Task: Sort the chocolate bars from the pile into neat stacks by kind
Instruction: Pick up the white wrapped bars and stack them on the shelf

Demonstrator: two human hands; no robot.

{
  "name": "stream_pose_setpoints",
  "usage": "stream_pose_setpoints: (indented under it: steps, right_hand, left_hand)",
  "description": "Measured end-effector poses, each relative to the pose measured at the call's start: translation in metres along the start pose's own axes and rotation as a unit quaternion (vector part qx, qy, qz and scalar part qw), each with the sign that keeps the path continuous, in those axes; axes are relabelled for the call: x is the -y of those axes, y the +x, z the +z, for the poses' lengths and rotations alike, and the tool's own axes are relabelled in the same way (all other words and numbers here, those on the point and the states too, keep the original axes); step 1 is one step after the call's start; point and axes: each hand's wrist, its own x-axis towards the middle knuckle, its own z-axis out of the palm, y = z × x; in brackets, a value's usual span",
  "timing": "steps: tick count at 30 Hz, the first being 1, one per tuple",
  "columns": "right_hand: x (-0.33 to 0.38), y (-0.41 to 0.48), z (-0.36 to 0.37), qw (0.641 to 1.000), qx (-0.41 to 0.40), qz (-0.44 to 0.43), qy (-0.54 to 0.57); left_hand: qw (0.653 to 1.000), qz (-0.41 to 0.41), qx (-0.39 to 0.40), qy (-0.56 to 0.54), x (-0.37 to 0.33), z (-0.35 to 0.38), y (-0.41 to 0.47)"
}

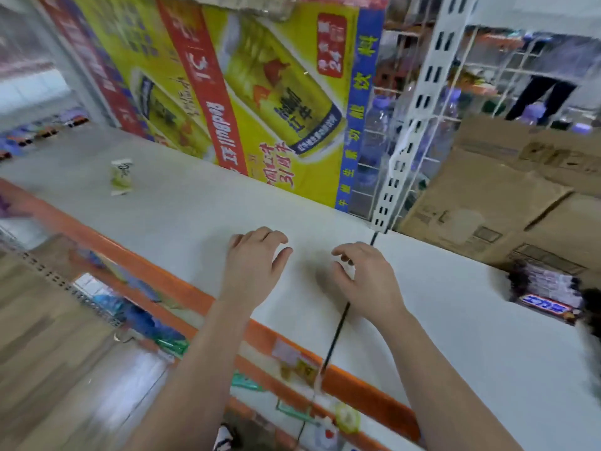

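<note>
A stack of dark-wrapped chocolate bars (546, 292) lies on the white shelf (182, 209) at the far right, with a blue-and-white label showing on the front bar. My left hand (255, 258) hovers palm down over the bare middle of the shelf, fingers loosely curled and holding nothing. My right hand (364, 276) is beside it, about a hand's width to the right, fingers also loosely curled and empty. Both hands are well left of the bars. The view is blurred by motion.
A large yellow drink carton (247, 86) stands at the back of the shelf. Brown cardboard boxes (507, 196) sit at the back right behind a white slotted upright (416, 118). A small pale packet (122, 177) lies at the left. An orange rail (156, 275) edges the shelf front.
</note>
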Motion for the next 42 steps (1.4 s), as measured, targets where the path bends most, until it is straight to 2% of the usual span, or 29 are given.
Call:
stream_pose_setpoints:
  steps: [5, 8, 20, 27, 33, 42]
  right_hand:
    - [0.080, 0.047, 0.064, 1.000, 0.006, 0.013, 0.007]
    - [0.112, 0.071, 0.086, 1.000, 0.015, 0.012, 0.004]
    - [0.174, 0.131, 0.160, 0.999, 0.032, -0.006, -0.017]
    - [0.231, 0.188, 0.235, 0.999, 0.016, 0.048, -0.016]
    - [0.275, 0.213, 0.280, 0.994, -0.004, 0.103, -0.030]
    - [0.282, 0.216, 0.289, 0.987, -0.040, 0.147, -0.058]
  left_hand:
    - [1.000, -0.001, 0.025, -0.004, 0.100, -0.029, 0.017]
    - [1.000, 0.004, 0.014, -0.007, 0.140, -0.037, 0.026]
    - [0.999, -0.028, 0.033, -0.029, 0.258, -0.045, 0.054]
    - [0.997, 0.023, 0.052, -0.059, 0.373, -0.045, 0.102]
    - [0.981, 0.106, 0.129, -0.095, 0.446, -0.051, 0.145]
    - [0.939, 0.153, 0.269, -0.152, 0.479, -0.043, 0.178]
